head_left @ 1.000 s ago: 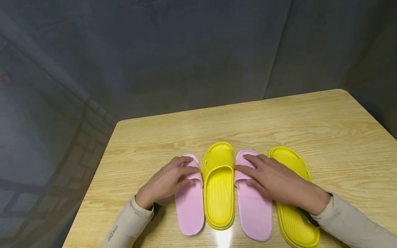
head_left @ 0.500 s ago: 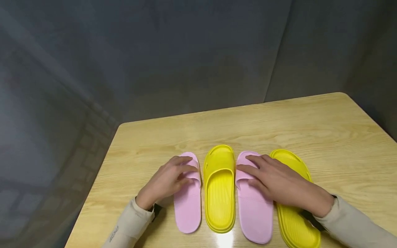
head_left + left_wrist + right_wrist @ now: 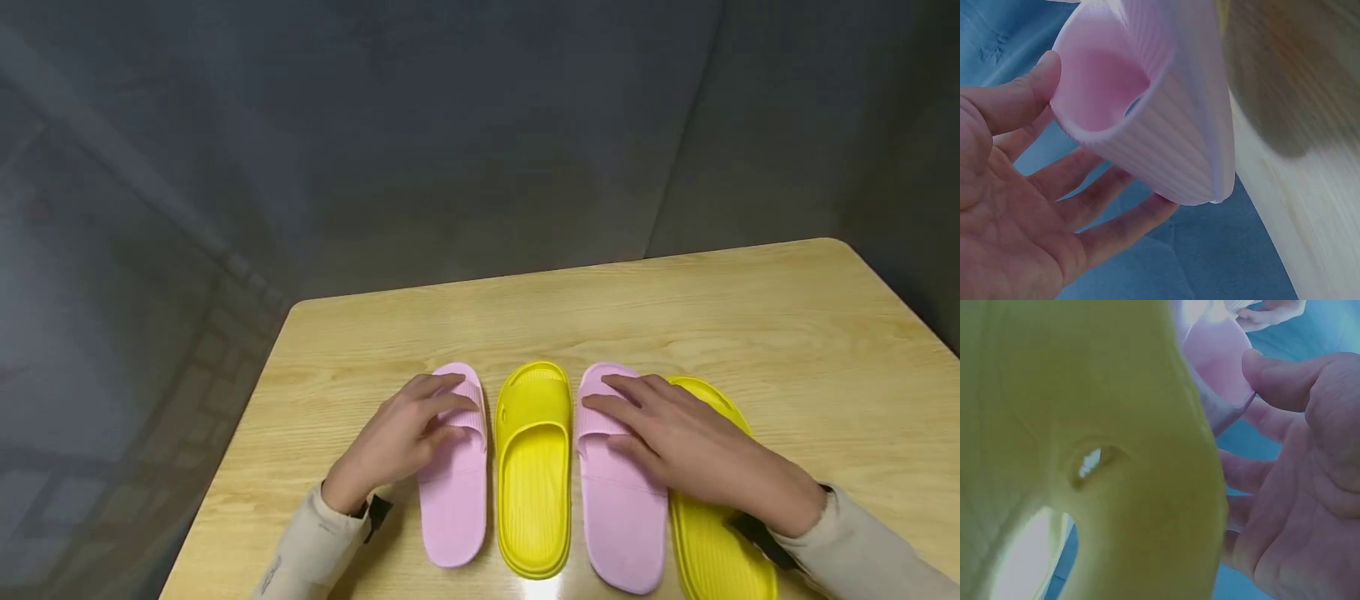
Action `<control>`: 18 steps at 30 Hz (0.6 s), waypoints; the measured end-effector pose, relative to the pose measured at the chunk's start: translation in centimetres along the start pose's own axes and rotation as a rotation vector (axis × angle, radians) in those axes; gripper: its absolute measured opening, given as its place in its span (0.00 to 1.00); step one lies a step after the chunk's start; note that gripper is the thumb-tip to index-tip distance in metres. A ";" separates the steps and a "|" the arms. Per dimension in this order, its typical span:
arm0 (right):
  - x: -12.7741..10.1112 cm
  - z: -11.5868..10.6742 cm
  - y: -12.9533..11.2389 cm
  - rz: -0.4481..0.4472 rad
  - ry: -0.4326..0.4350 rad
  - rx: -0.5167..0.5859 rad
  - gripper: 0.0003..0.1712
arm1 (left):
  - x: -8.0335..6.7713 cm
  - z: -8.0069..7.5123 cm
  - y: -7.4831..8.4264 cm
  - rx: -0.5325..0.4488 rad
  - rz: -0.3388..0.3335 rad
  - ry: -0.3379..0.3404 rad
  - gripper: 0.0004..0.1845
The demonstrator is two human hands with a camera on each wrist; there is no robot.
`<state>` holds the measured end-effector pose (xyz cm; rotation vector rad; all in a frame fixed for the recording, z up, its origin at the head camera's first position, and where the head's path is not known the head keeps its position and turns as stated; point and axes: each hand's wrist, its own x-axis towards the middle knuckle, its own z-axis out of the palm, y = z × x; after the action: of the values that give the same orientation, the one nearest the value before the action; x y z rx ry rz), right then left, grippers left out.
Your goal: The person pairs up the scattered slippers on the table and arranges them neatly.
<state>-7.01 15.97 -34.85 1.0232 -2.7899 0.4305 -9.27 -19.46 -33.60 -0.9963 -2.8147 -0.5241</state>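
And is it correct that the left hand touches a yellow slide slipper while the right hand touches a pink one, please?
Not quite: the left hand touches a pink slide slipper, not a yellow one, as the left wrist view shows; the right hand does touch the other pink slide slipper.

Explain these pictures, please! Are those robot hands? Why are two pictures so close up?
No robot here: these are a person's bare left hand and right hand. The wide picture comes from a camera worn on the head, looking down. The two close-ups come from cameras on the wrists. On the wooden table is a row of slippers: left pink slide, left yellow slide, right pink slide, right yellow slide. Both hands, fingers spread, touch the pink slides at their straps; no firm grip shows.
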 end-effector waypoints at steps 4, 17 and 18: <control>0.4 -0.6 0.2 -0.013 0.016 0.003 0.28 | 0.3 -0.3 0.2 0.004 -0.010 0.004 0.14; 1.2 -1.5 1.1 -0.003 0.010 0.031 0.29 | 1.3 -0.5 1.0 -0.094 -0.055 0.082 0.12; 1.3 -1.5 1.2 -0.007 0.007 0.032 0.29 | 1.3 -0.5 1.0 -0.093 -0.060 0.085 0.12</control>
<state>-8.73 16.53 -33.36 1.0353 -2.7809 0.4787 -9.67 -18.08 -32.59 -0.8847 -2.7752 -0.6929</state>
